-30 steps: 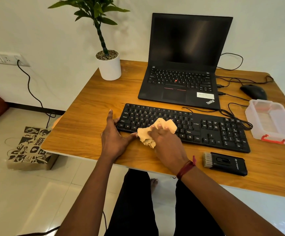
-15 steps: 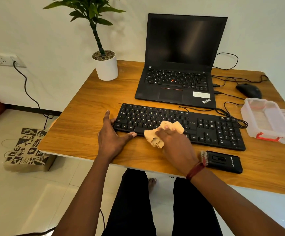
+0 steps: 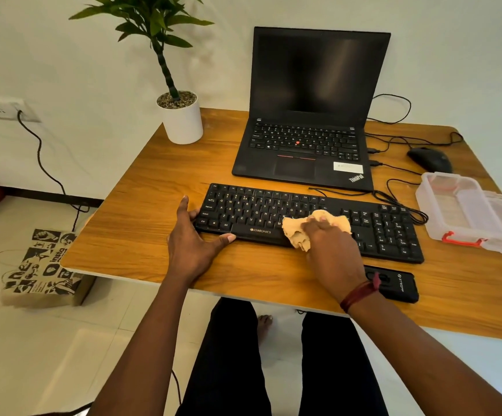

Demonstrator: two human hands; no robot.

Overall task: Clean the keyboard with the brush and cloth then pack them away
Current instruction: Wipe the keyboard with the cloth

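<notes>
On the wood-grain table (image 3: 141, 205), the black keyboard (image 3: 273, 211) is lying in front of an open laptop (image 3: 309, 115). The left hand (image 3: 191, 238) is bracing the keyboard's left end, fingers straight, thumb along the front edge. The right hand (image 3: 330, 253) is clutching a crumpled tan cloth (image 3: 296, 232) and pressing it on the middle keys. The brush (image 3: 399, 285) is lying beside that wrist, its bristles apparently hidden behind it. A clear plastic box (image 3: 453, 205) is sitting at the right edge, and a printed paper bag (image 3: 42, 265) is resting on the pale tiled floor.

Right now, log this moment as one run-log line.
step: wiping | right hand: grips cloth on Zebronics keyboard | left hand: touches keyboard's left end | cleaning brush: on desk, untouched | clear plastic box: open
</notes>
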